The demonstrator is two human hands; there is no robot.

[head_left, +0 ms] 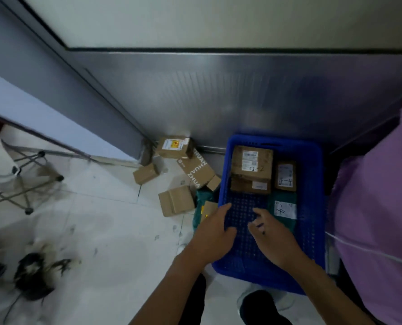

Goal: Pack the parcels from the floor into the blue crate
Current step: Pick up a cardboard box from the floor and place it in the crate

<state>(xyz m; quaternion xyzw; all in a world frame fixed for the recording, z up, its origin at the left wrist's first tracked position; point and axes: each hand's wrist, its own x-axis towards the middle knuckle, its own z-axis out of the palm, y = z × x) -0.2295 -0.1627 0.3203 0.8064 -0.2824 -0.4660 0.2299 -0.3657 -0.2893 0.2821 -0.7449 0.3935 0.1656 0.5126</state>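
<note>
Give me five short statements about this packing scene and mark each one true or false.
1. The blue crate already holds parcels. True.
2. The left hand and the right hand each carry a box. False: neither holds a parcel.
3. Cardboard boxes lie on the floor to the left of the crate. True.
4. The green bag in the crate has no label. False: it bears a white label with handwriting.
5. The crate is packed full. False: its near part shows the bare bottom.
</note>
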